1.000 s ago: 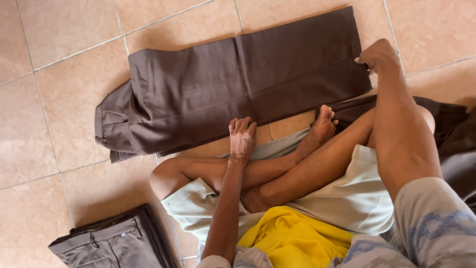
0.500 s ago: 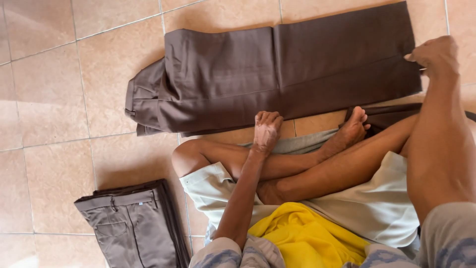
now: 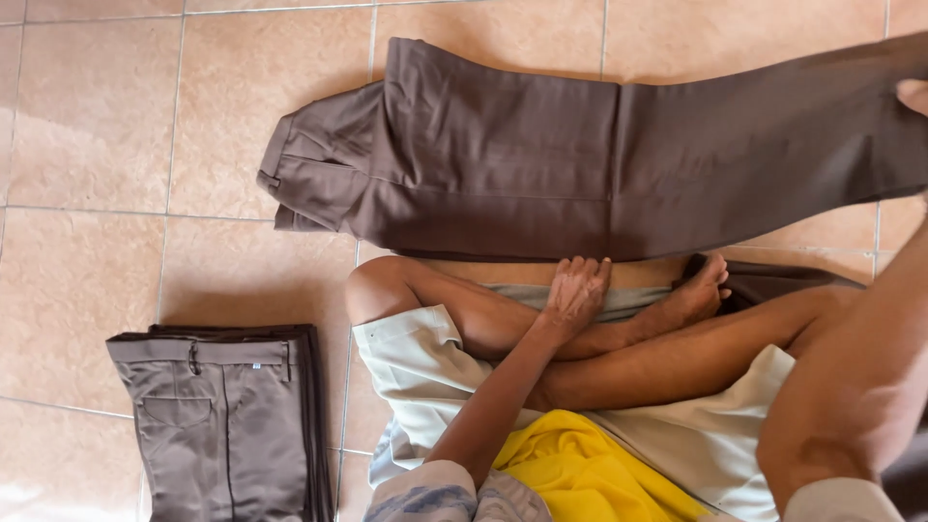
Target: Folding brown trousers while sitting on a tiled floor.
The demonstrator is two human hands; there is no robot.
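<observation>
Glossy beige tiled floor (image 3: 106, 116), pale grout lines, soft even daylight

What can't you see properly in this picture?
- Head view: the right hand is cut off by the right edge, so its grip on the brown trousers is unclear.
- The folded grey trousers run off the bottom edge.
- The left hand rests on the shin; its palm is hidden underneath.
</observation>
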